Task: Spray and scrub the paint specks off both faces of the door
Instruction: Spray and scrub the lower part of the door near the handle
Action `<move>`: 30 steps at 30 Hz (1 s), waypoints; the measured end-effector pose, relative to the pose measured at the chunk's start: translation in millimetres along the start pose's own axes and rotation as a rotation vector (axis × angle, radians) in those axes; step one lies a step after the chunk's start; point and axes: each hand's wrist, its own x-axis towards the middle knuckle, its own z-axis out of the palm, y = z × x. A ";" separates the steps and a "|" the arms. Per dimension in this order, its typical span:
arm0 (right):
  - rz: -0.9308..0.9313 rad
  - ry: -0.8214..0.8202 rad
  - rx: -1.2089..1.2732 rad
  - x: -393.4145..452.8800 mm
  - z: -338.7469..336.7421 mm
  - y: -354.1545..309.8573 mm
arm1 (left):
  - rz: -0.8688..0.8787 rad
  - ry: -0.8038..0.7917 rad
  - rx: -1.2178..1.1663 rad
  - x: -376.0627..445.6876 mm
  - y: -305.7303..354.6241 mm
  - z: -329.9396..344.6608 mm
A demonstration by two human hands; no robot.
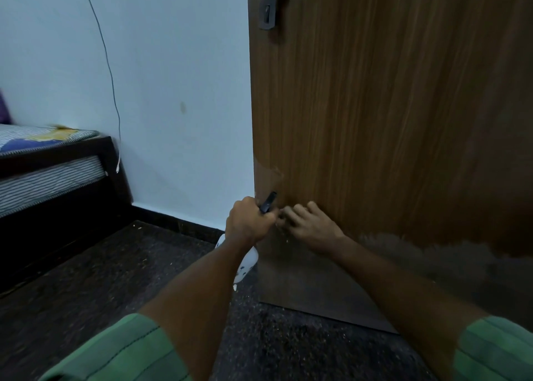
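The brown wood-grain door (pixel 389 121) stands open, its edge toward the pale wall. Its lower part looks darker and wet, with small pale specks near the edge. My left hand (pixel 249 222) grips a spray bottle by the neck; its black nozzle (pixel 268 201) points at the door's lower left edge and its white body (pixel 248 261) hangs below my wrist. My right hand (pixel 308 225) lies against the door just right of the nozzle, fingers curled with their tips on the wood. I see nothing held in it.
A black latch (pixel 269 8) hangs at the door's top left. A dark-framed bed (pixel 54 173) with a striped mattress stands at the left. A thin cable (pixel 111 80) hangs down the wall. The floor (pixel 129 265) is dark speckled stone.
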 end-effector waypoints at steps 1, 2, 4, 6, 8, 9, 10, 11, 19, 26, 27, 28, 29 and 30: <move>-0.006 -0.016 -0.002 2.6 -2.0 -0.3 | 0.008 -0.003 -0.012 0.5 -2.2 -0.6; 0.067 0.017 -0.011 12.5 -4.6 1.0 | 0.018 -0.008 -0.016 1.2 -3.5 -2.4; 0.396 0.137 0.020 45.7 -13.4 8.1 | 0.041 -0.016 -0.024 5.7 -6.5 -6.6; 0.662 0.190 0.053 74.4 -24.4 13.7 | 0.064 -0.003 -0.025 10.2 -6.1 -12.3; 0.588 0.197 0.014 77.3 -19.0 10.5 | 0.091 0.019 -0.045 13.6 -7.1 -16.3; 0.437 0.176 -0.027 68.9 -10.2 3.8 | 0.095 0.027 -0.056 14.7 -8.4 -18.1; 0.248 0.137 -0.049 55.8 -0.2 -4.6 | 0.089 0.033 -0.063 14.9 -9.8 -20.2; 0.073 0.079 -0.057 42.4 6.3 -11.4 | 0.090 0.035 -0.068 15.1 -12.7 -21.2; 0.598 0.135 -0.014 96.4 -19.7 4.1 | 0.122 0.027 0.046 11.2 -36.3 -26.5; -0.001 -0.076 -0.083 63.3 -7.1 -13.9 | 0.120 0.018 0.009 9.4 -47.7 -28.7; 0.113 -0.032 -0.075 76.1 -12.8 -9.0 | 0.122 0.019 0.010 9.2 -48.7 -28.7; 0.272 0.033 -0.051 93.1 -19.5 -3.7 | 0.129 0.014 0.016 8.4 -49.8 -28.5; 0.437 0.078 -0.028 112.3 -27.9 2.8 | 0.134 0.007 0.022 7.0 -49.4 -28.8; 0.554 0.094 -0.017 128.5 -36.8 9.4 | 0.137 0.000 0.028 5.6 -48.7 -29.7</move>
